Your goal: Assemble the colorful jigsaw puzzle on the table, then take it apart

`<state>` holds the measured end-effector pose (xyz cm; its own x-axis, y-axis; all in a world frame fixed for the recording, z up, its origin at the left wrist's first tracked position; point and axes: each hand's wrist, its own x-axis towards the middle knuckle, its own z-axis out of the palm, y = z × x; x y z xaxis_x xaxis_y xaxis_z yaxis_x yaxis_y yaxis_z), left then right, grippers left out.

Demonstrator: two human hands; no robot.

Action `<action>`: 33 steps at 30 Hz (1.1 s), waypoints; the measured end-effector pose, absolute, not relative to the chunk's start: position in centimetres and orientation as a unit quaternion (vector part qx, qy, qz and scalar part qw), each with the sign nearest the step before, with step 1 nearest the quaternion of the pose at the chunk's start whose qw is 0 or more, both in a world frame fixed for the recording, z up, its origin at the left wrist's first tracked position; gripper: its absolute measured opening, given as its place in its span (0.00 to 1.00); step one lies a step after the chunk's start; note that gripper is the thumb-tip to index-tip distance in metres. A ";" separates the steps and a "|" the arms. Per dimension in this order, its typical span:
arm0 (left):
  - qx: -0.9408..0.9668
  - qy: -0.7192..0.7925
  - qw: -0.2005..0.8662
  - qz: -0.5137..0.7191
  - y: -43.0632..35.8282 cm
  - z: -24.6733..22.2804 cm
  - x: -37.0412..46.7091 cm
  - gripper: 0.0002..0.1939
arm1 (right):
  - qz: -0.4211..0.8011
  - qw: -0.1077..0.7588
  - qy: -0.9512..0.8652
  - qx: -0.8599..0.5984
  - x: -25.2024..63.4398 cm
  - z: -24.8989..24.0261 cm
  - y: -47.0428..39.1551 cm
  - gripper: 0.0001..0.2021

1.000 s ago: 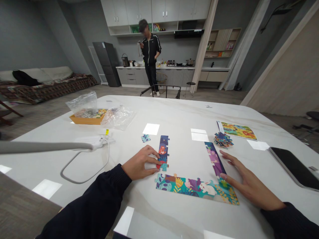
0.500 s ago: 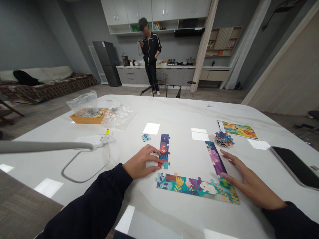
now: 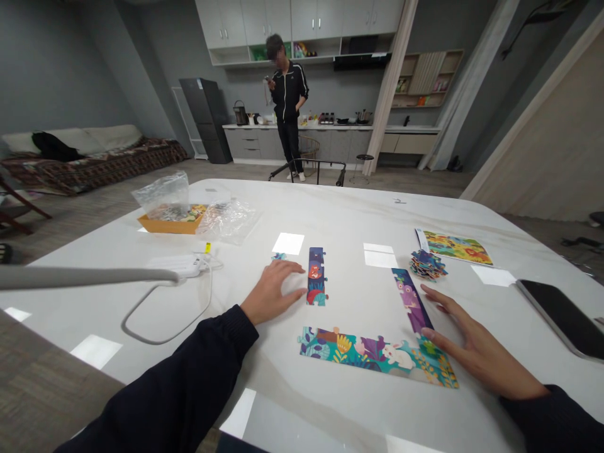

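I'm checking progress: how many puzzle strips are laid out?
3: the left strip beside the left hand, the right strip beside the right hand, the near strip in the foreground. None seems hidden.

2 long sleeves were worn, both dark navy, near black. Left sleeve was loose, softly creased, and narrowed to a snug cuff. Right sleeve matched in colour. Left hand and right hand were bare.

The bare left hand is leaving the narrow blue-and-red puzzle strip, now lying farther forward, and is partly hiding the small pale-blue puzzle piece.
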<state>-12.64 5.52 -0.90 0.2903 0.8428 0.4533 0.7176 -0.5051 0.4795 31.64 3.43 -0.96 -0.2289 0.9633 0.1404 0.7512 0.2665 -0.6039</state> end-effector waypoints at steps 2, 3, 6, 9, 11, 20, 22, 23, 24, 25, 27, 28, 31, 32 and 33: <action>0.728 0.580 0.056 0.362 6.6 -1.3 -14.0 0.16 | 0.209 0.250 -0.756 -0.567 31.6 -1.0 3.4 0.41; 0.701 0.614 0.047 0.359 7.2 -1.5 -14.7 0.16 | 0.207 0.249 -0.758 -0.566 31.6 -0.9 3.4 0.41; 0.688 0.638 0.054 0.342 8.5 -2.1 -16.3 0.11 | 0.200 0.247 -0.764 -0.562 31.5 -0.8 3.4 0.41; 0.691 0.638 0.066 0.334 8.7 -1.9 -16.9 0.06 | 0.202 0.251 -0.764 -0.559 31.5 -0.7 3.3 0.41; 0.699 0.628 0.072 0.335 8.0 -1.2 -16.4 0.08 | 0.209 0.252 -0.759 -0.562 31.4 -0.7 3.3 0.41; 0.850 0.338 0.202 0.351 1.8 1.3 -10.7 0.11 | 0.218 0.254 -0.755 -0.564 31.5 -0.8 3.3 0.41; 0.850 0.349 0.199 0.341 1.5 1.0 -10.5 0.11 | 0.220 0.252 -0.755 -0.564 31.6 -0.8 3.3 0.41; 0.849 0.359 0.196 0.336 1.5 0.9 -10.5 0.12 | 0.220 0.253 -0.755 -0.563 31.6 -0.8 3.3 0.40; 0.847 0.369 0.193 0.330 1.6 0.8 -10.6 0.12 | 0.219 0.254 -0.756 -0.562 31.6 -0.8 3.3 0.40; 0.845 0.380 0.192 0.324 1.7 0.7 -10.7 0.13 | 0.219 0.256 -0.756 -0.561 31.6 -0.8 3.3 0.40; 0.840 0.399 0.189 0.314 1.7 0.7 -10.9 0.16 | 0.219 0.257 -0.757 -0.560 31.6 -0.8 3.2 0.40; 0.837 0.408 0.189 0.311 1.7 0.7 -11.0 0.17 | 0.219 0.257 -0.757 -0.560 31.6 -0.8 3.2 0.40; 0.828 0.425 0.194 0.311 1.5 0.6 -10.9 0.20 | 0.219 0.252 -0.756 -0.563 31.6 -0.8 3.3 0.41; 0.826 0.427 0.196 0.311 1.5 0.6 -10.9 0.20 | 0.220 0.251 -0.755 -0.564 31.6 -0.8 3.3 0.41; 0.826 0.427 0.197 0.311 1.5 0.6 -10.9 0.20 | 0.219 0.251 -0.755 -0.565 31.6 -0.8 3.3 0.41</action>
